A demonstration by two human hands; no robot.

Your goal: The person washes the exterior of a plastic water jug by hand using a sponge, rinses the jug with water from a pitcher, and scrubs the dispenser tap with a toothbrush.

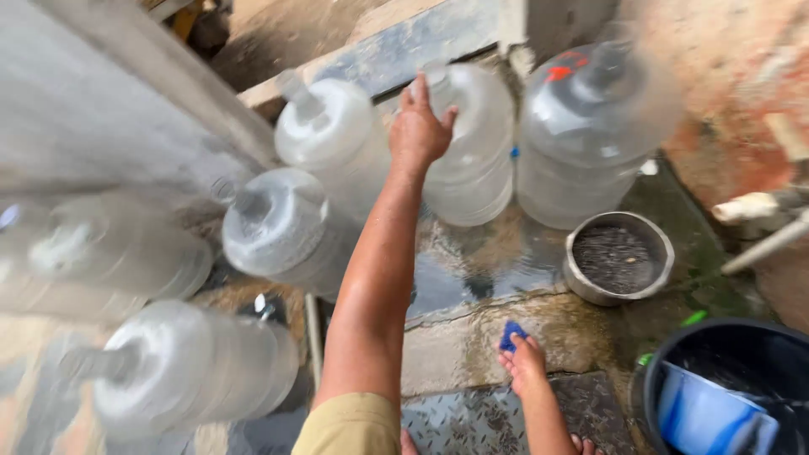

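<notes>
— Look, that left hand [419, 128] is spread flat on the big clear jug [472, 143], maybe to steady it. More jugs [286, 227] wait beside it.

— And low down, the right hand [524, 364] pinches a small blue sponge [511, 334].

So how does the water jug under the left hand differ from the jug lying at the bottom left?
The jug under the left hand stands upright at the back of the wet slab; the bottom-left jug lies on its side, neck pointing left. The upright one is touched by that hand; the lying one is untouched. The upright one looks sharper, the lying one blurred. Both are large, clear plastic bottles with narrow necks.
</notes>
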